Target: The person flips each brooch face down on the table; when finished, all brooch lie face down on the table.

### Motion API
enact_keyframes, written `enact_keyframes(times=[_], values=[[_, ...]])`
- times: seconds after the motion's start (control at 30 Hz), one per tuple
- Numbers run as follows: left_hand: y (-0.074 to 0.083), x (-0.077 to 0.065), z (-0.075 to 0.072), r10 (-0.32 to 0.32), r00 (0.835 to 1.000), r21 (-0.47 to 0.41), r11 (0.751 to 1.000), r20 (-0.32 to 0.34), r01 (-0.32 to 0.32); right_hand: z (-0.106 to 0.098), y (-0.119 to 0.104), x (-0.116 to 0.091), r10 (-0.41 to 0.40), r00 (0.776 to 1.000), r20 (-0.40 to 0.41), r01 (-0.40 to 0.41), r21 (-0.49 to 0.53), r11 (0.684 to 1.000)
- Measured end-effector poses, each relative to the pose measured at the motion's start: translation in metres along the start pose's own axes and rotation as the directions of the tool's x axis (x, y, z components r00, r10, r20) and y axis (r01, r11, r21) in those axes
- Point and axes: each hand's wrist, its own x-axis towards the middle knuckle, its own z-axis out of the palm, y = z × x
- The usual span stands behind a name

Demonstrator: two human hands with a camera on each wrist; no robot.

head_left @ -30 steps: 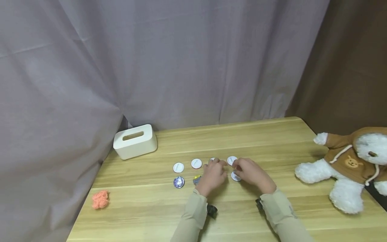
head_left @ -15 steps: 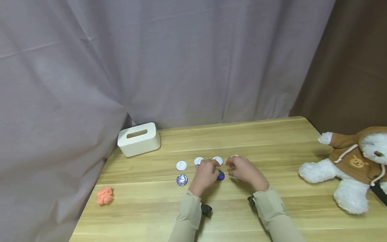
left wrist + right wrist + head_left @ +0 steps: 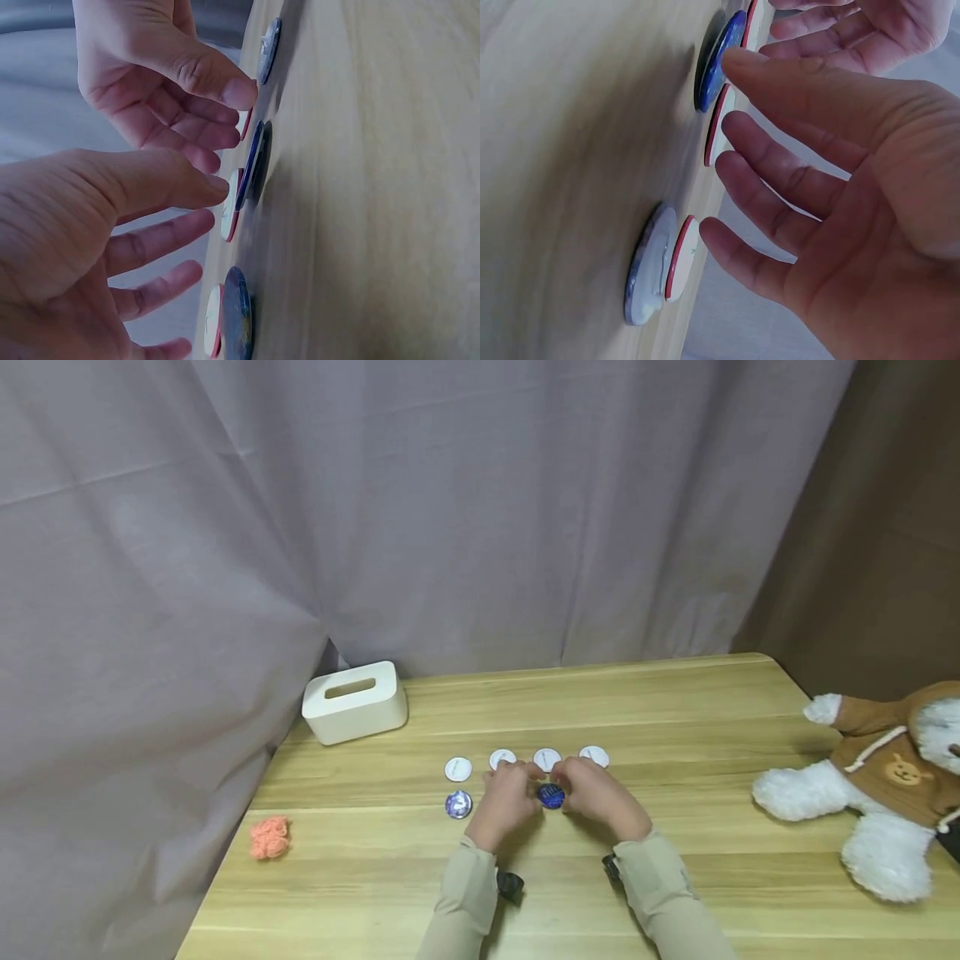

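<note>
A blue button badge (image 3: 551, 796) lies on the table between my two hands, picture side up. My left hand (image 3: 510, 797) is at its left side, the thumb close to its edge and the fingers spread loosely. On the other side is my right hand (image 3: 600, 793), its thumb (image 3: 746, 60) at the badge's rim; whether it touches is unclear. Behind them runs a row of white-backed badges (image 3: 547, 760). Left of my hands sits a purple badge (image 3: 458, 804). A dark badge (image 3: 238, 315) and a face-down badge (image 3: 651, 266) show in the wrist views.
At the back left of the wooden table (image 3: 360, 893) stands a white tissue box (image 3: 356, 703). A coral knitted piece (image 3: 269, 837) lies near the left edge. A plush toy in a brown hoodie (image 3: 892, 777) sits on the right. A grey curtain (image 3: 480, 527) hangs behind.
My right hand has moved left from the rightmost front badge to the blue badge. My left hand has shifted left, uncovering the blue badge and one white badge. The head view has shifted slightly.
</note>
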Motion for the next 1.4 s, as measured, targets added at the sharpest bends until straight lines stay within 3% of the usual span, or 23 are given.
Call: enact_keyframes(times=[0.27,0.63,1.4], values=[[-0.004,0.004,0.002,0.004,1.000,-0.012,1.000,0.030,-0.004,0.004,0.002,0.003,-0.052,0.998,-0.026,0.051,-0.037,0.998],[-0.007,0.007,0.008,-0.004,0.999,0.002,1.000,0.050,0.004,0.008,0.003,0.003,0.003,1.000,-0.021,-0.005,-0.057,0.998],[-0.011,0.005,0.000,0.033,0.999,-0.017,0.999,0.035,-0.032,0.000,0.005,-0.004,0.036,0.999,0.018,-0.037,0.049,0.998]])
